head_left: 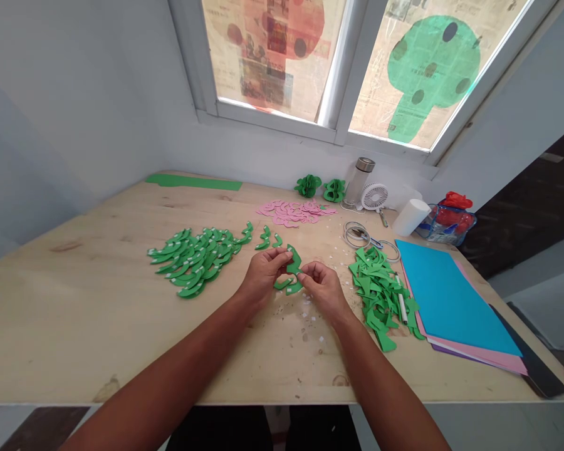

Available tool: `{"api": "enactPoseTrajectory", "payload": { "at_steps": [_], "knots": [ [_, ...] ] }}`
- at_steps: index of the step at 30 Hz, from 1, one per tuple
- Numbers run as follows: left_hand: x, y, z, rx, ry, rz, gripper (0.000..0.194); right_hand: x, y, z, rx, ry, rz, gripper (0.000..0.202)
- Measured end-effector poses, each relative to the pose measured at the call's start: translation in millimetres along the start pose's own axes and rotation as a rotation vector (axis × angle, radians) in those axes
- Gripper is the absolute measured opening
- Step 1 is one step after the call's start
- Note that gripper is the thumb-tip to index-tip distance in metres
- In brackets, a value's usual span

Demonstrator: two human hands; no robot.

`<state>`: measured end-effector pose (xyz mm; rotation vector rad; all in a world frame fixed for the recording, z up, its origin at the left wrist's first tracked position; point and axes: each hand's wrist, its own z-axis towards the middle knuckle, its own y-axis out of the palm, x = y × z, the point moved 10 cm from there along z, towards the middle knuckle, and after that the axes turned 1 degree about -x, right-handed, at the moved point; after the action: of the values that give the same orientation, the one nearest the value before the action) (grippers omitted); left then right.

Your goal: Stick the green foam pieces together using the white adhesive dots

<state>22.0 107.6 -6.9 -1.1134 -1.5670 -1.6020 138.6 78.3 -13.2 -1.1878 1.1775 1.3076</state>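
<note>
Between my two hands, a curved green foam piece (pixel 293 259) is held just above the table. My left hand (pixel 267 270) pinches its upper left side between thumb and fingers. The fingertips of my right hand (pixel 323 285) are closed at its lower right edge. Below it, another green piece with a white patch (pixel 293 289) lies near my fingers. To the left is a heap of curved green pieces with white patches (pixel 195 257). A few small green pieces (pixel 264 238) lie beyond my left hand. Small white bits (pixel 306 300) are scattered beneath my hands.
Green scraps (pixel 378 291) with a white pen (pixel 401 300) lie right, beside blue sheets (pixel 455 294). Tape rolls (pixel 356 234), pink pieces (pixel 294 212), two green flower shapes (pixel 308 185), a bottle (pixel 358 181) and a fan (pixel 375 196) stand or lie farther back.
</note>
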Motion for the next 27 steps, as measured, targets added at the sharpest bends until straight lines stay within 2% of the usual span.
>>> {"api": "enactPoseTrajectory", "payload": {
  "at_steps": [5,10,14,22,27],
  "knots": [
    [6.2,0.0,0.1,-0.016,0.058,0.132,0.016,-5.2,-0.9,-0.6,0.013,-0.010,0.006,0.016],
    [9.6,7.2,-4.7,-0.056,0.095,0.273,0.018,-10.9,-5.6,-0.5,0.049,-0.032,0.010,0.020],
    [2.7,17.9,-8.2,-0.137,0.049,0.307,0.021,-6.6,-9.7,0.5,0.076,-0.011,0.036,0.021],
    [-6.1,27.3,-10.4,-0.266,-0.039,0.288,0.023,-11.6,-23.8,0.9,0.177,-0.046,0.096,0.023],
    [-10.2,24.5,-9.3,-0.264,-0.081,0.261,0.020,-6.8,-24.6,2.3,0.159,-0.039,0.195,0.023]
  ]
}}
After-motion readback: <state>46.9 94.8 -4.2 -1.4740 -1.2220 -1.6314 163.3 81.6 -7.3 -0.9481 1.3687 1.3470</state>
